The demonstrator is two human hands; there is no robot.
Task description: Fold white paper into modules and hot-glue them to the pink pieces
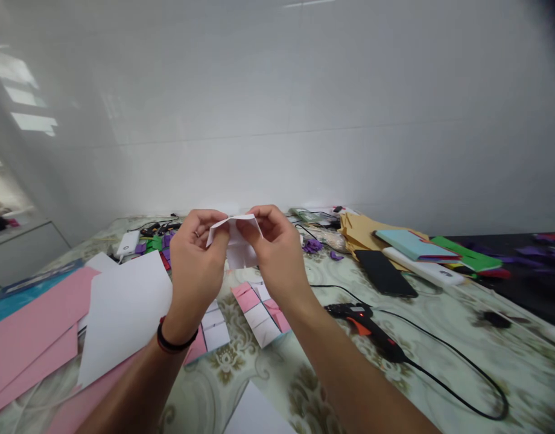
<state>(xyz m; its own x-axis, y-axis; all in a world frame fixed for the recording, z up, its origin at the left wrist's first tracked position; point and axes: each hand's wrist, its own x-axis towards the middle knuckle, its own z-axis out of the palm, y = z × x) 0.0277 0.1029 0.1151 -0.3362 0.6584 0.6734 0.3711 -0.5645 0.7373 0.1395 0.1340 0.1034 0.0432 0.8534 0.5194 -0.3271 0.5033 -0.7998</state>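
Note:
Between my two hands is a folded white sheet of paper (241, 248), lifted above the table and showing creases. My left hand (198, 247) pinches its left edge with thumb and fingers. The right edge is gripped the same way by my right hand (277, 253). Below my hands lies a piece made of pink and white folded paper squares (259, 316). A similar pink and white piece (214, 330) sits to its left, partly covered by my left wrist.
White sheets (123, 313) and pink sheets (37, 331) lie at left. A black glue gun (377, 337) with an orange trigger rests at right, its cord looping forward. Beyond it are a black phone (385, 274), a white power bank (422, 266) and brown envelopes (363, 232).

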